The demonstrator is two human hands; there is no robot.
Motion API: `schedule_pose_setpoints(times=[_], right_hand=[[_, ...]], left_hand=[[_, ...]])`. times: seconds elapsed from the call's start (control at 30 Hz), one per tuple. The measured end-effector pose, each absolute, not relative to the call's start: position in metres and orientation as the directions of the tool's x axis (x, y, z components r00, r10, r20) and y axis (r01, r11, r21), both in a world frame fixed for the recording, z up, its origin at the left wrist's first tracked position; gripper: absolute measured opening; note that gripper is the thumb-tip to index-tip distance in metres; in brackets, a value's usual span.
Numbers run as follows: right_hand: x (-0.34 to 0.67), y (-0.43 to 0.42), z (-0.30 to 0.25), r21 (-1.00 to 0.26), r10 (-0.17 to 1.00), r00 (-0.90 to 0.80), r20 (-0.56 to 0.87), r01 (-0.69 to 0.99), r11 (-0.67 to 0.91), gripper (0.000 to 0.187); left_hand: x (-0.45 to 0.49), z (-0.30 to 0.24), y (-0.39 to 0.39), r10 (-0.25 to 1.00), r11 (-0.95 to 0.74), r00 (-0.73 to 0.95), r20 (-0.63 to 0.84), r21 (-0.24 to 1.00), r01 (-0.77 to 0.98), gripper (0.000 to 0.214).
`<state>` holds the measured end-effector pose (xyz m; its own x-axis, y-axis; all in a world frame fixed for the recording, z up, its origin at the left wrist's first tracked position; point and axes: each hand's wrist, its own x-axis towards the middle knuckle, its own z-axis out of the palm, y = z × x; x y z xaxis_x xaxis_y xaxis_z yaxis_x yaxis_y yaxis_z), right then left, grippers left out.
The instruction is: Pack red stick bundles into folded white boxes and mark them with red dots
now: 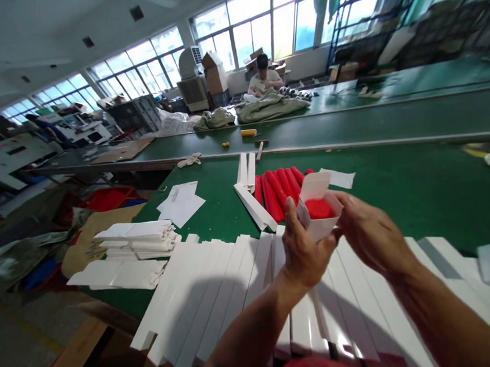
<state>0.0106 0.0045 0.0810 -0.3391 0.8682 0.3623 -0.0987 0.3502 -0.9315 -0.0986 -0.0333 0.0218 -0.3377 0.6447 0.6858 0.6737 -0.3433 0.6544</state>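
Observation:
A white cardboard box (320, 228) is held up in front of me, its near end unfolded with flaps standing out. Inside it shows the round end of a red object (318, 208). My left hand (302, 252) wraps the box from the left, thumb along its side. On the right edge, my right hand (368, 228) pinches a side flap with fingers and thumb. Just beyond lie several long red tubes (274, 195) side by side on the green table. Below both hands, long closed white boxes (218, 286) lie in a row.
Flat white cartons (135, 241) are stacked at the left, near paper sheets (182, 203). Three narrow white boxes (252, 205) border the red tubes. A paper slip (337, 178) lies behind the held box. Across the far table sits another person (264, 78) beside grey-green cloth (271, 108).

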Motion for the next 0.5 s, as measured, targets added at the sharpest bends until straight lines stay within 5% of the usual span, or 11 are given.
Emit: schedule_pose_setpoints(times=[0.1,0.3,0.5], right_hand=[[0.001,0.003,0.069,-0.950,0.867,-0.428,0.254,-0.276,0.142,0.038],[-0.008,0.011,0.069,-0.922,0.925,-0.345,0.158,-0.388,0.012,0.035],[-0.017,0.010,0.076,-0.863,0.942,-0.238,0.237,-0.496,0.092,0.023]], left_hand=[[-0.100,0.018,-0.031,0.587,-0.403,-0.299,0.753,0.591,0.699,0.094],[-0.107,0.027,-0.023,0.530,-0.523,-0.229,0.817,0.527,0.670,0.072],[-0.109,0.042,-0.025,0.569,-0.537,-0.279,0.773,0.607,0.586,0.043]])
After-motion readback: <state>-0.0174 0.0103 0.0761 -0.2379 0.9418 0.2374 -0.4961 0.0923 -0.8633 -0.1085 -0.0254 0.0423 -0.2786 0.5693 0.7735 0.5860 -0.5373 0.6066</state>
